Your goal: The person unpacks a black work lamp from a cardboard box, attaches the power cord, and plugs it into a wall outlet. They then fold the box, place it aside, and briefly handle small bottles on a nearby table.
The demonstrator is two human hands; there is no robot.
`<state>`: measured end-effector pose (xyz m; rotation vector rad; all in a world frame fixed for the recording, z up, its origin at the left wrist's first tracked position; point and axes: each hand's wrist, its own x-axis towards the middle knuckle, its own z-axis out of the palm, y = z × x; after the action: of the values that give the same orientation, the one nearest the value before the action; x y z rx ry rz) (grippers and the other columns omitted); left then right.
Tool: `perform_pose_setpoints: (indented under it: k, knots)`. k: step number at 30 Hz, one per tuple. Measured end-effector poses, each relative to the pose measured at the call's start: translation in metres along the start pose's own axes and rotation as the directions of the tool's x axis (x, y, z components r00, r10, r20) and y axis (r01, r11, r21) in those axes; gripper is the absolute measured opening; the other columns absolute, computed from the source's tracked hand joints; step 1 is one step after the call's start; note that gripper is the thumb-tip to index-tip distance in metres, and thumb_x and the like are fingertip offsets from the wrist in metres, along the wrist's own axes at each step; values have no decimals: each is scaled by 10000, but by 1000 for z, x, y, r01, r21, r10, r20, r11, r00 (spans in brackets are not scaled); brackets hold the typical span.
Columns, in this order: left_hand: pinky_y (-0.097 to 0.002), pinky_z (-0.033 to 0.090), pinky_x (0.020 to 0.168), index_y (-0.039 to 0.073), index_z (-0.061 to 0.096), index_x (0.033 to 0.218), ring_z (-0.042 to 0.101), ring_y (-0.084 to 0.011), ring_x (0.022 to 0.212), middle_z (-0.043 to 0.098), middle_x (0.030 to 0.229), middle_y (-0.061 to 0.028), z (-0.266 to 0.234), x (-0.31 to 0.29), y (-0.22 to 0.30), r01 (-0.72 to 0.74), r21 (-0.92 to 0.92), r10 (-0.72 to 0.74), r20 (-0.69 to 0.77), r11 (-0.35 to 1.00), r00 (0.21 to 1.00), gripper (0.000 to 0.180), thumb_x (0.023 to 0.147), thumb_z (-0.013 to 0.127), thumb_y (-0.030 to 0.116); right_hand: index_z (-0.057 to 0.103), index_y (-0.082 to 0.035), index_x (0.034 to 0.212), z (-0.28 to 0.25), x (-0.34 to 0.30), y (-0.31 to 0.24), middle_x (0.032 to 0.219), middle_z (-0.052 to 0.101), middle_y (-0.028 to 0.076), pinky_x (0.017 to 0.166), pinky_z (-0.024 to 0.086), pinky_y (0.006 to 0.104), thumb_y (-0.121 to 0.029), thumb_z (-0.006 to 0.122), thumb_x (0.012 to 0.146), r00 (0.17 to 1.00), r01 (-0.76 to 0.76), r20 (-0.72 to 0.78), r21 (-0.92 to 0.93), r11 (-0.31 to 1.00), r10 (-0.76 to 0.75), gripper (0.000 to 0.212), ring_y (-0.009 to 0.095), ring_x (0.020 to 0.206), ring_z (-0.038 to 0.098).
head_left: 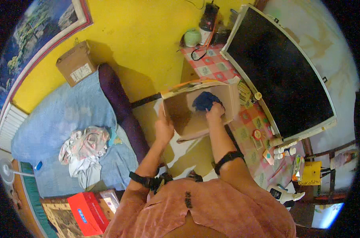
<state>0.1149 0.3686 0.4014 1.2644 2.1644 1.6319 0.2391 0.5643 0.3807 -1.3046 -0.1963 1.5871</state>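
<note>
An open cardboard box [184,121] is held up in front of me, its inside facing me. Against its left side is my left hand [164,126], gripping the edge with the thumb up along it; some of the fingers are hidden. My right hand [215,111] reaches into the box and is closed on a bunched dark blue cloth [204,100]. The cloth lies crumpled near the right inner side of the box.
On the left, a sofa with a light blue cover [60,107] carries crumpled clothes [86,146] and a closed carton [76,63]. A red box [87,213] stands lower left. A checked-cloth table [243,123] at right bears a large dark screen [281,71] and small bottles [284,152].
</note>
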Motion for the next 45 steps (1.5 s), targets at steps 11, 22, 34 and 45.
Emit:
perform_pose_setpoints:
  k: [11, 22, 34, 45]
  knots:
    - [-412, 470, 743, 94, 296, 1335, 561, -436, 892, 566, 979, -263, 19, -25, -5, -49, -261, 101, 189, 964, 977, 592, 766, 454, 47, 517, -131, 1094, 37, -3, -13, 900, 558, 45, 440, 350, 328, 11, 532, 625, 973, 179, 180, -188, 966, -146, 491, 193, 684, 522]
    - [-426, 449, 798, 118, 269, 1355, 518, -446, 953, 507, 1118, -263, -5, -3, 9, -129, -53, 137, 186, 990, 973, 691, 708, 450, -44, 531, -12, 1093, 27, 10, 61, 1113, 558, 174, 856, 411, 383, -150, 488, 738, 624, 779, 748, -578, -241, 225, 384, 325, 997, 529]
    - [-441, 468, 709, 147, 234, 1364, 549, -402, 875, 419, 1265, -196, -25, 15, 14, -215, 244, 177, 168, 946, 970, 801, 644, 501, -82, 639, -4, 940, -9, 11, 20, 1046, 596, 189, 861, 438, 419, -124, 560, 703, 708, 530, 631, -177, -829, 318, 277, 348, 986, 567]
    - [-408, 462, 770, 138, 303, 1343, 537, -423, 928, 534, 1080, -247, -4, 14, 10, -46, -86, 51, 65, 995, 997, 715, 683, 432, -104, 563, -28, 1085, -20, 27, 24, 1035, 580, 133, 795, 470, 360, -75, 542, 661, 652, 753, 705, -647, -123, 280, 427, 247, 956, 555]
